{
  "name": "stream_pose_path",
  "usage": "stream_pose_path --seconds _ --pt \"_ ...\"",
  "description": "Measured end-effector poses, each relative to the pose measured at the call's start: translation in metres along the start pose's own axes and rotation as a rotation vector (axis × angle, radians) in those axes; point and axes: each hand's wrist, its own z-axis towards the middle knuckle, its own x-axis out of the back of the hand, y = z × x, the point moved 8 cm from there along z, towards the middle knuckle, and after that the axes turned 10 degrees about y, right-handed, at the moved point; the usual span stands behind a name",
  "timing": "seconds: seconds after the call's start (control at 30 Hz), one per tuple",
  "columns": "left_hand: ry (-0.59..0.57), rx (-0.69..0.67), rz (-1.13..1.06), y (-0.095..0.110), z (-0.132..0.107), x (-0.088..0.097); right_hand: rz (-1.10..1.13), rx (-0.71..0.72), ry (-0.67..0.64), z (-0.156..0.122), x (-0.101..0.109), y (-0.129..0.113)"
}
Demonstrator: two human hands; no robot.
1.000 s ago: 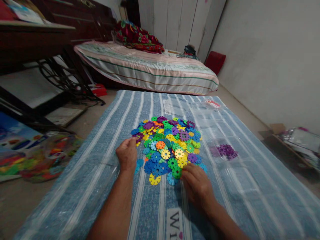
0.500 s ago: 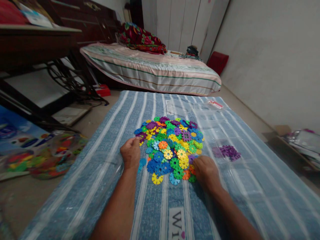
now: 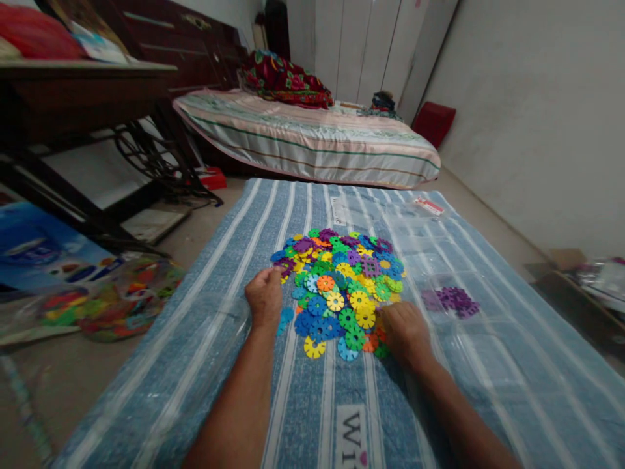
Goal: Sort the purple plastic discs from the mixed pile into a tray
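A heap of flat plastic snowflake discs [image 3: 342, 280] in many colours lies on a blue striped cloth [image 3: 293, 215]. My left hand [image 3: 265, 296] rests as a closed fist against the heap's left edge, and what it holds is hidden. My right hand [image 3: 405, 332] sits at the heap's lower right edge, back up and fingers curled down among the orange and green discs. A small group of purple discs [image 3: 456, 301] lies apart to the right, inside a clear plastic bag [image 3: 439, 286].
A low bed [image 3: 312, 140] with a striped cover stands beyond the cloth. At the left are a dark table on an iron treadle frame [image 3: 141, 153] and a bag of colourful toys [image 3: 117, 299] on the floor. A cardboard box [image 3: 571, 273] sits by the right wall.
My right hand moved from the heap's lower middle to its lower right edge and curled its fingers. The left fist stayed at the left edge. The view shifted slightly.
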Motion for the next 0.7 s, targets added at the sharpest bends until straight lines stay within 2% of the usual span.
stream_pose_path --seconds 0.13,0.23,0.3,0.43,0.53,0.7 --pt "0.002 0.002 0.001 -0.002 0.001 -0.001 0.030 -0.006 0.062 0.007 0.019 0.001" --pt "0.001 -0.004 0.002 -0.004 0.003 -0.002 0.042 0.015 0.131 0.017 0.046 0.013" --pt "-0.001 -0.012 0.002 -0.005 0.003 -0.002 -0.058 -0.018 0.192 0.025 0.068 0.033" --pt "-0.001 -0.026 -0.015 -0.006 0.004 -0.002 -0.411 -0.182 0.292 0.031 0.103 0.079" --pt "0.018 -0.034 -0.012 -0.005 0.003 0.000 -0.394 -0.182 0.271 0.030 0.098 0.078" --pt "0.100 -0.086 0.044 0.004 0.002 0.011 -0.005 -0.082 0.140 0.018 0.049 0.027"
